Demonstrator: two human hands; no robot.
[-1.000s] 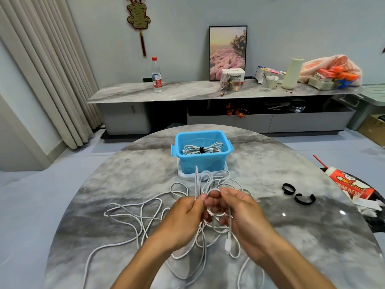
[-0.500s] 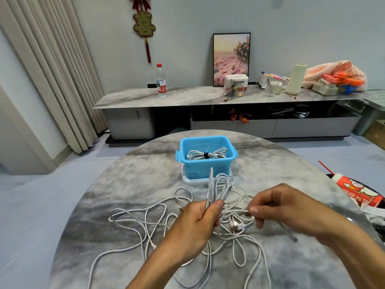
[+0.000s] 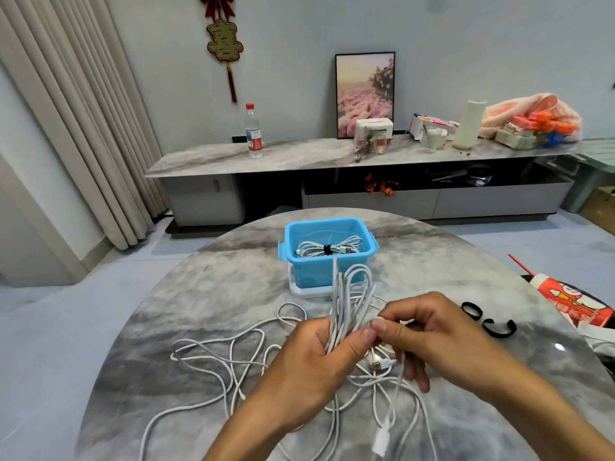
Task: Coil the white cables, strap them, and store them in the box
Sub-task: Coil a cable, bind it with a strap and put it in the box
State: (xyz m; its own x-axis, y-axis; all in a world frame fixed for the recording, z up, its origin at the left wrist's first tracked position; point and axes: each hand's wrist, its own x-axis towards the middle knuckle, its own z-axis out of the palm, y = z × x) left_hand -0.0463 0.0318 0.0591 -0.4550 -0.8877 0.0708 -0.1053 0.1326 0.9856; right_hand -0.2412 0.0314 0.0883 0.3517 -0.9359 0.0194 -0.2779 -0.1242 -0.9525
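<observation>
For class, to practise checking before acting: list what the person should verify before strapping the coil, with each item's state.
1. Coil gripped by left hand: ok.
2. Right hand pinching the cable to feed the next loop: ok.
3. Whole cable coiled: not ok, the loose cable lies tangled on the table.
4. Straps within reach, right of the hands: ok.
5. Box open, with one strapped bundle inside: ok.
6. Room in the box for this coil: cannot tell.

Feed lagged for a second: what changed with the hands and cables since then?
The right hand swung out right drawing cable, then came back to the bundle gripped in the left hand, adding a loop. The box, its strapped coil and the straps stayed put.
</observation>
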